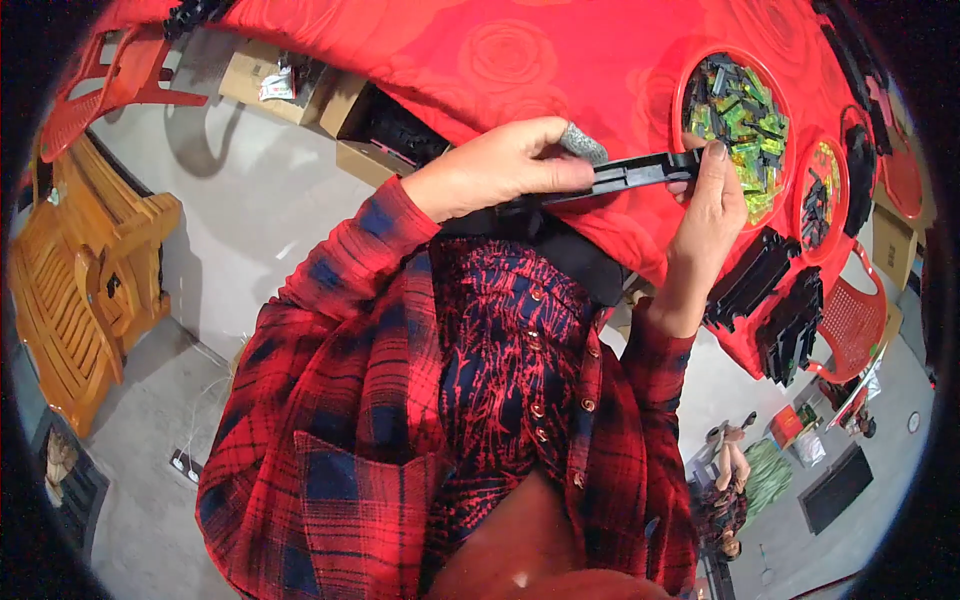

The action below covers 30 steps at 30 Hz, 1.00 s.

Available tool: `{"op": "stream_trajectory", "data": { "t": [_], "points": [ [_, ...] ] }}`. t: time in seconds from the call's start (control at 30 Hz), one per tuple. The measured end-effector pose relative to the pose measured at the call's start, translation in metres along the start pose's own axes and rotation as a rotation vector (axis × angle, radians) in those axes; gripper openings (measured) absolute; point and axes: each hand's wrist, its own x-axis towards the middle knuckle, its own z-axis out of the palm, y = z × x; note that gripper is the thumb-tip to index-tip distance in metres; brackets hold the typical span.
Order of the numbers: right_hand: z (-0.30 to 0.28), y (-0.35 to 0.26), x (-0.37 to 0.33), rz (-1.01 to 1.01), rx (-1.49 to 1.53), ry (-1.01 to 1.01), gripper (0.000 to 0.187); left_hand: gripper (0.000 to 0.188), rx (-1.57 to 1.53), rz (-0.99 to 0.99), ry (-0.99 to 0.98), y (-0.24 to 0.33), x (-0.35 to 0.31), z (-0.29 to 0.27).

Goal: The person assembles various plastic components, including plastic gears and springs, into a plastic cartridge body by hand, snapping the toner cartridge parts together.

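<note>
A long black plastic part (645,174) with a grooved channel lies between my two hands above the table's near edge. My left hand (510,165) grips its left end, thumb pressed along the top. A grey, speckled piece (583,144) shows at that hand's index finger; whether it is a finger wrap or a loose piece, I cannot tell. At the other end, my right hand (712,195) pinches the black part between thumb and fingers, just in front of a round red basket (679,108). Small black and yellow-green plastic pieces (740,110) fill that basket.
A smaller red basket (846,195) of similar pieces stands farther right. Black plastic parts (752,278) are stacked along the edge of the red-covered table (500,50). Left are an open cardboard box (372,165) and a wooden bench (95,285). Another person (730,490) sits at lower right.
</note>
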Motion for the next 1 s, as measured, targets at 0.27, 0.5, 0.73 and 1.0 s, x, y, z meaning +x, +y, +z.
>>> {"op": "stream_trajectory", "data": {
  "t": [0.27, 0.5, 0.73, 1.0],
  "points": [
    [0.004, 0.021, 0.012, -0.218, -0.092, 0.074, 0.034, 0.045, -0.294, -0.329, -0.125, -0.001, -0.005, 0.006],
    [0.021, -0.005, -0.036, -0.599, -0.544, -0.147, 0.040, 0.032, -0.243, -0.246, 0.095, -0.010, -0.003, 0.013],
    [0.026, 0.002, -0.040, -0.572, -0.610, -0.229, 0.057, 0.029, -0.264, -0.226, 0.092, -0.012, -0.005, 0.016],
    [0.031, 0.009, -0.038, -0.542, -0.572, -0.227, 0.051, 0.027, -0.311, -0.179, 0.173, -0.017, -0.004, 0.020]
  ]
}}
